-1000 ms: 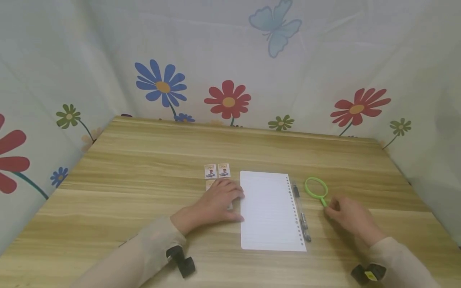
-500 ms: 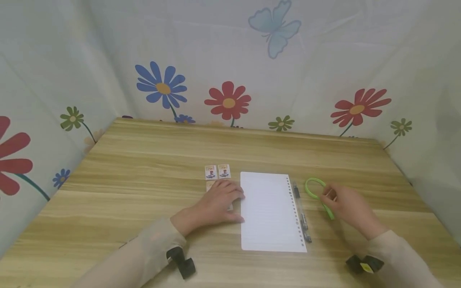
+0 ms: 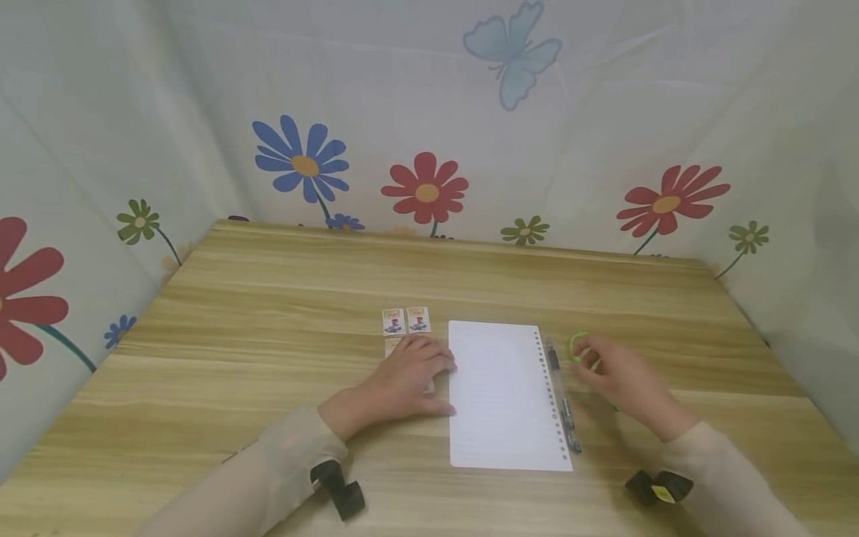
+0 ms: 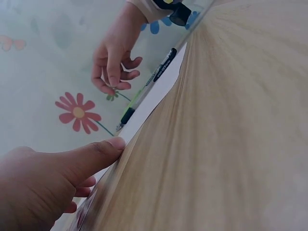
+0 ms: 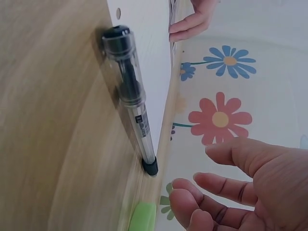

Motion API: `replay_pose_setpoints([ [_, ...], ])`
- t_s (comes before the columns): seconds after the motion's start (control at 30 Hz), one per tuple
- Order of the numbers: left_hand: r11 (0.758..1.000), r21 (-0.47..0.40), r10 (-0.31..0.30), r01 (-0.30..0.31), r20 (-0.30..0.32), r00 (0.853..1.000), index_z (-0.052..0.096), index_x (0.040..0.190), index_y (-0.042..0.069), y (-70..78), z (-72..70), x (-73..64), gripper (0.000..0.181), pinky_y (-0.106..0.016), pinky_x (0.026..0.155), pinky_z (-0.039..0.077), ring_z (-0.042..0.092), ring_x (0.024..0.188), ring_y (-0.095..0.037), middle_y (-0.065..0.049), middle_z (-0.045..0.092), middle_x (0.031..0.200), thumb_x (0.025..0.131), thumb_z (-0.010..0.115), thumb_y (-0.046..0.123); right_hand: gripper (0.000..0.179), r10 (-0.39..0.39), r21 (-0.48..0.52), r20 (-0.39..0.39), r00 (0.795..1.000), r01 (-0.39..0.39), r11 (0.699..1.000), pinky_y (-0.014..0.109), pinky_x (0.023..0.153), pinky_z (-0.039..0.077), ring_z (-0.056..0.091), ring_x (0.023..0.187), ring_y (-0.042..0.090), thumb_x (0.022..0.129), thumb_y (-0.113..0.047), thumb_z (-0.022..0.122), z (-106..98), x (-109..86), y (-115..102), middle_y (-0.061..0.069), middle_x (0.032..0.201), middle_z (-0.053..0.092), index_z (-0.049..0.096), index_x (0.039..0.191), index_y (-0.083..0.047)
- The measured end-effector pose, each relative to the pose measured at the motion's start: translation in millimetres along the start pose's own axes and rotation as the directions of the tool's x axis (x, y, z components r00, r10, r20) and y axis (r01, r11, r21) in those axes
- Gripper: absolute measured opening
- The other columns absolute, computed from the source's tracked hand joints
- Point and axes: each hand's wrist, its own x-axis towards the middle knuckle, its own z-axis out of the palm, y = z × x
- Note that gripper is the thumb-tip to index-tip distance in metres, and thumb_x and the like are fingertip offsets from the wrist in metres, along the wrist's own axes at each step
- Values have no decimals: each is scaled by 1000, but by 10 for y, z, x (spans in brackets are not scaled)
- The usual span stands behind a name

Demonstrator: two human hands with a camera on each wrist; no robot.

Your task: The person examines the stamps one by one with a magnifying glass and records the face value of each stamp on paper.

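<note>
My left hand (image 3: 399,377) lies across small picture cards (image 3: 393,322), its thumb and fingertips at the left edge of a lined loose-leaf sheet (image 3: 506,395). In the left wrist view its thumb (image 4: 103,150) is stretched out along the sheet's edge. My right hand (image 3: 627,384) hovers over a green magnifying glass (image 3: 579,338), mostly hiding it in the head view. Its fingers are loosely bent with a gap to the thumb and nothing between them, as the right wrist view shows. A clear pen with black ends (image 5: 132,96) lies along the sheet's punched edge.
The wooden table (image 3: 302,283) meets a white curtain (image 3: 590,134) printed with flowers and a butterfly at its back and sides. Black wrist cameras (image 3: 338,488) sit on both sleeves. The green handle (image 5: 143,216) lies near the pen in the right wrist view.
My right hand has moved from the magnifying glass's handle up and left over its ring, towards the pen. The left hand, cards, sheet and pen have stayed in place.
</note>
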Motion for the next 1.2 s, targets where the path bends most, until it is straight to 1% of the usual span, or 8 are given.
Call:
replay_pose_setpoints([
  [0.23, 1000, 6, -2, 2, -1, 1000, 64, 117, 13, -14, 15, 0, 59, -44, 112, 32, 49, 124, -23, 0, 61, 125, 76, 71, 55, 20, -23, 7, 22, 999, 22, 1000, 23, 55, 44, 54, 65, 10, 90, -16, 64, 61, 31, -16, 6, 85, 68, 60, 107, -5],
  [0.3, 1000, 16, -3, 3, 1, 1000, 64, 117, 14, -18, 15, -2, 59, -44, 112, 32, 49, 124, -23, 0, 61, 125, 76, 71, 56, 21, -29, 1, 25, 999, 29, 1000, 23, 56, 45, 55, 66, 10, 89, -15, 65, 75, 36, -25, 5, 84, 67, 60, 107, -6],
  [0.47, 1000, 23, -8, 8, 3, 1000, 64, 117, 14, -23, 20, -3, 59, -44, 112, 32, 49, 124, -23, 0, 61, 125, 76, 70, 57, 22, -83, -10, 42, 996, 83, 996, 21, 60, 48, 56, 71, 9, 86, -13, 69, 121, 47, -17, 2, 86, 63, 60, 105, -7],
  [0.6, 1000, 12, -11, 11, 7, 1000, 64, 118, 13, -19, 19, -5, 60, -44, 113, 31, 49, 125, -23, 0, 60, 126, 77, 70, 56, 21, -118, 2, 83, 990, 119, 993, 20, 58, 47, 53, 71, 8, 85, -13, 70, 160, 59, 3, -1, 84, 60, 61, 104, -8],
  [0.73, 1000, 9, -2, 2, -2, 1000, 64, 118, 13, -13, 17, -5, 60, -44, 113, 31, 49, 125, -23, -1, 60, 127, 77, 70, 56, 21, -118, -18, 122, 986, 121, 993, 19, 56, 45, 52, 66, 6, 85, -14, 69, 191, 75, 18, -3, 78, 60, 62, 104, -10],
  [0.9, 1000, 12, 7, -7, -16, 1000, 64, 118, 13, -21, 35, -6, 60, -43, 112, 32, 49, 125, -23, 0, 60, 126, 77, 70, 56, 19, -114, -39, 156, 981, 121, 992, 19, 57, 45, 51, 65, 6, 86, -14, 68, 221, 90, 16, -5, 75, 60, 61, 103, -10],
  [1.03, 1000, 6, 5, -5, -16, 1000, 64, 118, 13, -27, 42, -13, 60, -42, 112, 32, 49, 125, -22, 0, 60, 126, 77, 70, 56, 17, -119, -36, 168, 979, 126, 991, 19, 56, 43, 48, 63, 6, 86, -12, 68, 236, 92, 8, -5, 71, 57, 60, 100, -9],
  [1.2, 1000, 2, 5, -4, -21, 1000, 64, 118, 13, -30, 42, -24, 59, -42, 112, 32, 49, 124, -22, 0, 60, 126, 77, 71, 55, 16, -136, -39, 158, 978, 143, 989, 19, 54, 42, 46, 61, 5, 85, -9, 67, 263, 102, 1, -5, 68, 55, 59, 98, -8],
])
